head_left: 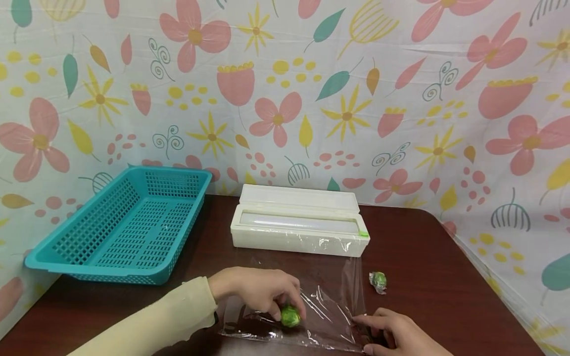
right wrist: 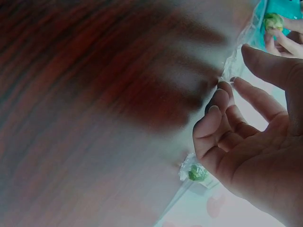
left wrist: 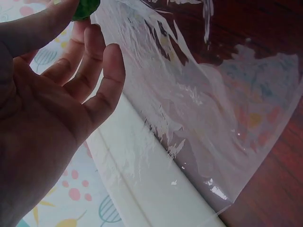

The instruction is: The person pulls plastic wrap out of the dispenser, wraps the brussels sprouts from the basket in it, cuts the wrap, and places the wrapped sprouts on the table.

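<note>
My left hand (head_left: 262,291) pinches a small round green thing (head_left: 291,317) between thumb and fingers, low over a sheet of clear cling film (head_left: 327,324). In the left wrist view the green thing (left wrist: 86,8) shows at the top edge, partly cut off, while the other fingers spread loosely. My right hand (head_left: 396,333) is at the film's near right corner, its fingertips right at the edge. The right wrist view shows this hand's thumb apart from its fingers. Film runs out from a white dispenser box (head_left: 298,242) whose lid stands up.
A second green thing (head_left: 378,282), wrapped in clear film, lies on the dark table (head_left: 436,277) to the right. At the left stands a turquoise plastic basket (head_left: 175,257). A flower-patterned sheet (head_left: 285,123) hangs behind the table.
</note>
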